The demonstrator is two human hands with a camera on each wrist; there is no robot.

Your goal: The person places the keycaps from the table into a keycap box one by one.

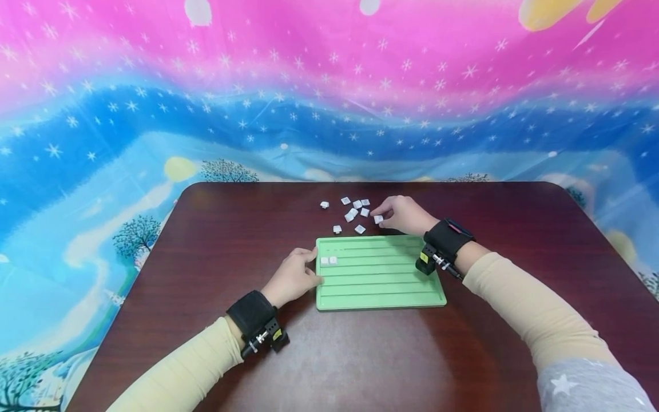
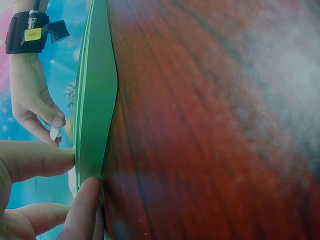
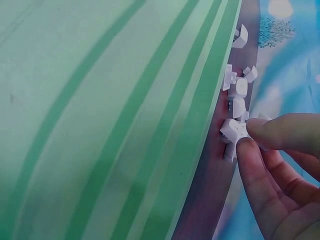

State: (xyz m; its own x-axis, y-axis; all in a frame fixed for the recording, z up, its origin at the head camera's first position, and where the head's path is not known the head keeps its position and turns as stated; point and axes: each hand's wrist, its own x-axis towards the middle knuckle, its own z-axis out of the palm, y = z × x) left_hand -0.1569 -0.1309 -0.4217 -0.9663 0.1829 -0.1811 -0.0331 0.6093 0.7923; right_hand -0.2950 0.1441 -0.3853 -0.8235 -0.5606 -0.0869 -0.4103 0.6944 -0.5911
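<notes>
My right hand pinches a white keycap between thumb and fingers, just past the far edge of a green grooved tray. In the right wrist view, thumb and fingertips of the right hand meet at keycaps near the tray's edge. My left hand holds the tray's left edge, its fingers near the far corner and lower down the side. In the left wrist view, fingers press the rim and side wall. Two white keycaps sit side by side at the left of one groove.
Several loose white keycaps lie scattered on the dark wooden table beyond the tray, some on their sides. A patterned cloth hangs behind the table. Both wrists wear black straps with small cameras.
</notes>
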